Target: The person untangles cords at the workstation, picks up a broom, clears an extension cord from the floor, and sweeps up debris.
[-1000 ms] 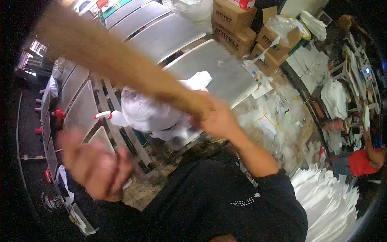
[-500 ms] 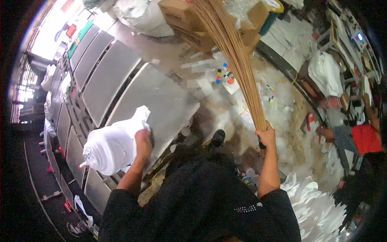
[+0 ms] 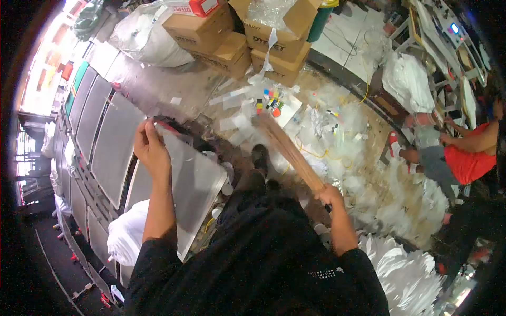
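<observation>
The right hand (image 3: 330,196), right of centre in the frame, is closed around the narrow end of a broom (image 3: 293,152), a tight bundle of thin brown sticks. The broom slants from that fist toward the middle of the frame, its far end blurred above the littered floor (image 3: 390,187). The left hand (image 3: 153,150), left of centre, is raised over a row of grey panels (image 3: 192,184), its thumb and fingertips drawn close together; I cannot tell whether anything thin is pinched between them. Below it, at the lower left, a white cloth bundle (image 3: 126,231) sits on the panels, partly hidden by the forearm. A dark shoe (image 3: 260,156) shows near the middle, just left of the broom. Clear plastic scraps (image 3: 345,134) and small coloured pieces (image 3: 275,112) lie on the floor beyond. Cardboard boxes (image 3: 276,48) are stacked at the upper middle, beside a bulging white sack (image 3: 145,39). A white pile (image 3: 403,274) fills the lower right, and a person in a red top (image 3: 469,158) is at the right edge.
</observation>
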Tool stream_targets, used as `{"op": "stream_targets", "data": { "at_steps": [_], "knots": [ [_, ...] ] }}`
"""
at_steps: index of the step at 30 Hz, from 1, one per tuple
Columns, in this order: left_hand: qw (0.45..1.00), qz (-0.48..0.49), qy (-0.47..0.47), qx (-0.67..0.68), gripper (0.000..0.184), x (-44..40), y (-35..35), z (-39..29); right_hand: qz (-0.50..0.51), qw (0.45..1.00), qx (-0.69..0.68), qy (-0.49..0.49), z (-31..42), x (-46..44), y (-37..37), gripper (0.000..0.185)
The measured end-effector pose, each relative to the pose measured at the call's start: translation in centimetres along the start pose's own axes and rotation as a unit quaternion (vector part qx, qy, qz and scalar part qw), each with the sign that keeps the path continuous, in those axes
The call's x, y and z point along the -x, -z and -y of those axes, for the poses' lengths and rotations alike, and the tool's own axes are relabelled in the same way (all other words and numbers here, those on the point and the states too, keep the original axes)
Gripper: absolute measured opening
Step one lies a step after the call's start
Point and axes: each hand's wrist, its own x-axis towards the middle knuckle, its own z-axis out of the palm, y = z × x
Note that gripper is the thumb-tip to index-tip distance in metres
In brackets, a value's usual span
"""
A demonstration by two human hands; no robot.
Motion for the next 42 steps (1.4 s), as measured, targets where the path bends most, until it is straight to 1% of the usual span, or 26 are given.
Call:
{"op": "stream_targets", "data": {
  "at_steps": [1, 3, 6, 8, 9, 10, 12, 15, 17, 21, 22, 24, 26, 28, 30, 31, 32, 33, 34, 35, 36, 38, 39, 40, 41, 42],
  "knots": [
    [0.992, 0.012, 0.084, 0.090, 0.016, -0.7, -1.3, 0.4, -0.001, 1.000, 0.005, -0.003, 0.1, -1.5, 0.0, 0.060],
    [0.994, 0.007, 0.063, 0.093, 0.014, -2.0, -4.0, 2.5, 0.041, 0.999, -0.011, 0.031, 0.7, -5.5, 0.1, 0.061],
    [0.985, 0.054, 0.155, 0.060, 0.009, -2.8, -8.6, 4.8, 0.008, 0.998, 0.044, 0.034, 5.7, -6.9, 3.7, 0.057],
    [0.993, 0.073, 0.095, -0.002, 0.008, -2.6, -11.5, 10.8, -0.019, 0.997, 0.068, 0.036, 11.8, -6.4, 8.0, 0.053],
    [0.987, 0.108, 0.044, -0.108, 0.010, -2.1, -12.8, 14.7, -0.019, 0.995, 0.087, 0.045, 12.7, -8.3, 8.8, 0.053],
    [0.977, 0.127, 0.169, 0.028, 0.012, -1.5, -14.3, 15.1, -0.001, 0.990, 0.119, 0.070, 12.8, -10.8, 9.0, 0.052],
    [0.927, 0.083, 0.364, 0.045, 0.015, 0.2, -17.8, 20.0, 0.012, 0.977, 0.177, 0.116, 16.0, -13.7, 12.2, 0.052],
    [0.932, 0.046, 0.358, 0.008, 0.021, 1.1, -20.1, 24.1, 0.017, 0.962, 0.185, 0.201, 21.1, -14.9, 16.6, 0.048],
    [0.917, 0.073, 0.351, -0.176, 0.025, -1.2, -20.8, 23.5, 0.032, 0.950, 0.204, 0.236, 25.3, -17.5, 19.0, 0.050],
    [0.899, -0.033, 0.407, -0.156, 0.022, -4.7, -19.3, 23.3, 0.066, 0.892, 0.320, 0.313, 36.6, -20.9, 22.8, 0.056],
    [0.906, -0.069, 0.347, -0.233, 0.020, -3.7, -18.9, 26.3, 0.072, 0.896, 0.304, 0.315, 40.5, -20.6, 23.5, 0.064],
    [0.890, -0.117, 0.372, -0.237, 0.018, -3.9, -17.3, 26.9, 0.061, 0.891, 0.308, 0.327, 47.7, -21.9, 23.4, 0.087],
    [0.870, -0.161, 0.397, -0.243, 0.017, -3.7, -16.0, 26.9, 0.107, 0.869, 0.328, 0.356, 54.7, -26.1, 22.1, 0.096],
    [0.815, -0.154, 0.496, -0.255, 0.016, -2.6, -15.5, 26.6, 0.094, 0.818, 0.379, 0.423, 63.0, -27.5, 20.8, 0.096],
    [0.777, -0.193, 0.508, -0.319, 0.017, 0.8, -16.2, 27.3, 0.117, 0.798, 0.401, 0.435, 72.8, -28.5, 18.4, 0.095],
    [0.720, -0.222, 0.568, -0.331, 0.018, 3.6, -17.0, 27.8, 0.098, 0.786, 0.408, 0.453, 76.9, -30.4, 16.6, 0.092],
    [0.708, -0.244, 0.575, -0.330, 0.019, 5.0, -17.7, 25.7, 0.127, 0.799, 0.394, 0.437, 81.2, -33.8, 14.2, 0.088],
    [0.644, -0.263, 0.633, -0.340, 0.019, 5.9, -18.8, 23.7, 0.077, 0.756, 0.457, 0.462, 85.8, -32.7, 13.1, 0.087],
    [0.578, -0.276, 0.686, -0.345, 0.020, 6.9, -20.4, 21.6, 0.085, 0.747, 0.459, 0.474, 89.9, -31.9, 12.3, 0.082],
    [0.549, -0.258, 0.712, -0.355, 0.020, 8.4, -22.2, 19.4, 0.062, 0.724, 0.490, 0.483, 93.4, -34.6, 10.2, 0.078],
    [0.520, -0.236, 0.735, -0.365, 0.020, 9.5, -24.4, 17.2, 0.072, 0.710, 0.492, 0.498, 96.5, -33.1, 9.9, 0.071],
    [0.431, -0.235, 0.796, -0.355, 0.019, 8.2, -28.9, 12.3, 0.069, 0.667, 0.511, 0.537, 101.8, -37.4, 6.7, 0.061],
    [0.413, -0.245, 0.806, -0.347, 0.019, 9.4, -31.8, 10.8, 0.084, 0.667, 0.500, 0.546, 104.0, -41.7, 4.2, 0.058],
    [0.374, -0.256, 0.831, -0.323, 0.020, 11.2, -34.9, 8.8, 0.127, 0.625, 0.569, 0.519, 106.3, -46.5, 2.3, 0.057],
    [0.334, -0.265, 0.855, -0.296, 0.021, 12.2, -38.2, 6.9, 0.222, 0.635, 0.525, 0.521, 106.5, -44.3, 3.1, 0.056],
    [0.315, -0.270, 0.864, -0.284, 0.021, 12.0, -41.2, 5.9, 0.207, 0.613, 0.566, 0.511, 105.6, -43.9, 3.3, 0.055]
  ]
}}
